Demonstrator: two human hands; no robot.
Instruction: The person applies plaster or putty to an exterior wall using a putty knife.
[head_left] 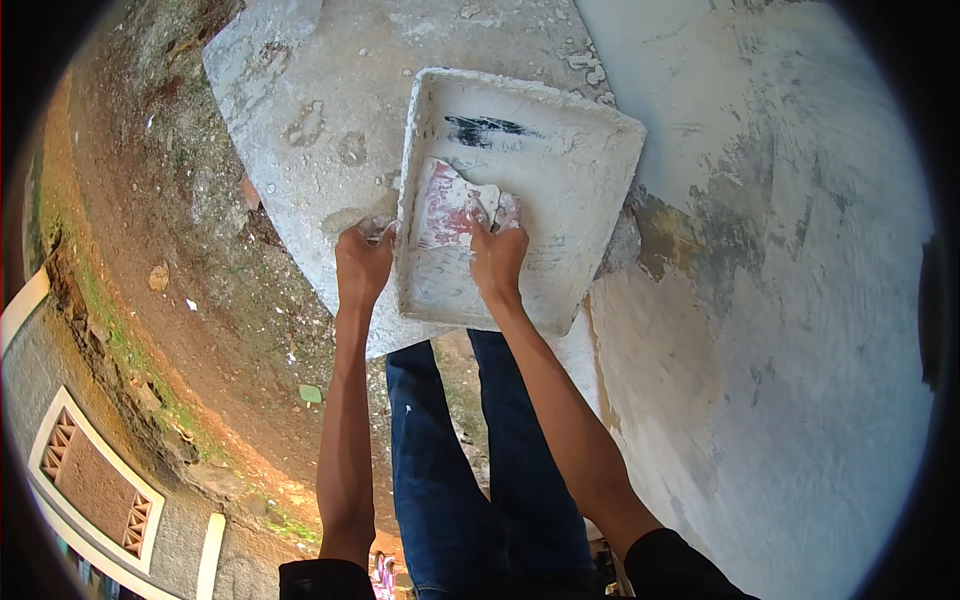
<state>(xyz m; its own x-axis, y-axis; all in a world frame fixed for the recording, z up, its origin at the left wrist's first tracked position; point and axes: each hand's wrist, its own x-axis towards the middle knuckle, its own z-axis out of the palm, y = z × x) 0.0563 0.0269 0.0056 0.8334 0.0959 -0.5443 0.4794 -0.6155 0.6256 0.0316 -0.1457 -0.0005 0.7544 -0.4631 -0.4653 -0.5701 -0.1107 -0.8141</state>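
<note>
A shallow rectangular tray (590,240), its inside and rim crusted with white plaster, is in front of me, with a dark streak near its far end. My left hand (365,262) is closed at the tray's left rim, thumb and fingers pinching the edge. Over the tray's left half, my right hand (498,255) grips a flat pinkish-red scraper (445,200) smeared with white paste. The scraper's blade lies against or just above the tray's floor; I cannot tell which. White paste coats the fingers of both hands.
Under the tray is a pale, plaster-spattered board (290,130). To the right rises a wall (770,330) with patchy grey-white coating. Dirt ground (200,230) with small debris and a green piece (310,394) is on the left. A building with a framed vent (95,480) shows at lower left.
</note>
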